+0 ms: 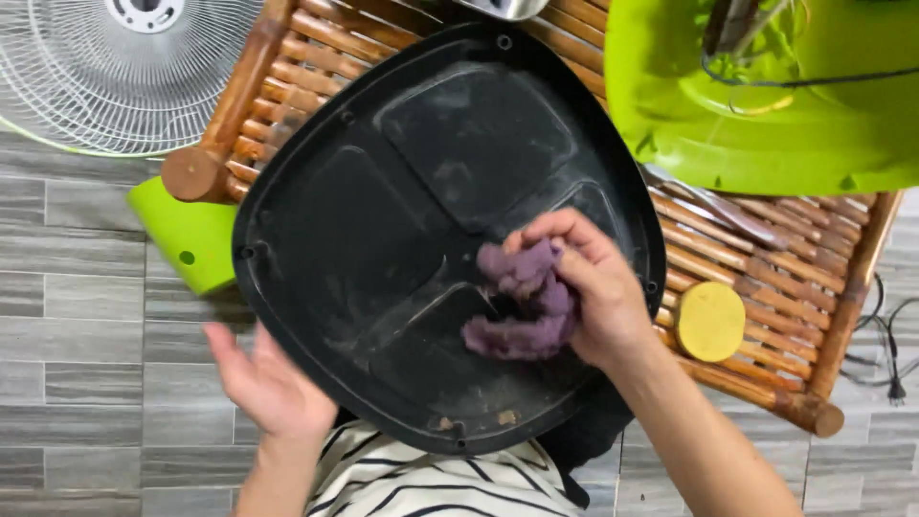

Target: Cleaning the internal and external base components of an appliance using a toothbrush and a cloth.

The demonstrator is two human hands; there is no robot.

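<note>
A right hand (pixel 598 292) closes its fingers (pixel 565 230) on a purple cloth (pixel 526 306), pressed to the black plastic base plate (pixel 383 220) right of centre. The left hand (pixel 268 383), fingers open, apparently steadies the plate's near-left rim over a bamboo rack (pixel 766 249).

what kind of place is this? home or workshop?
Likely a home floor, used for cleaning a taken-apart fan: grey wood-look floor tiles, a low bamboo bench, a white fan grille. The right hand wipes a black base plate with a purple cloth.

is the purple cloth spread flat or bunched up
Bunched up: the purple cloth is crumpled in the right hand, pressed against the black plastic panel.
</note>
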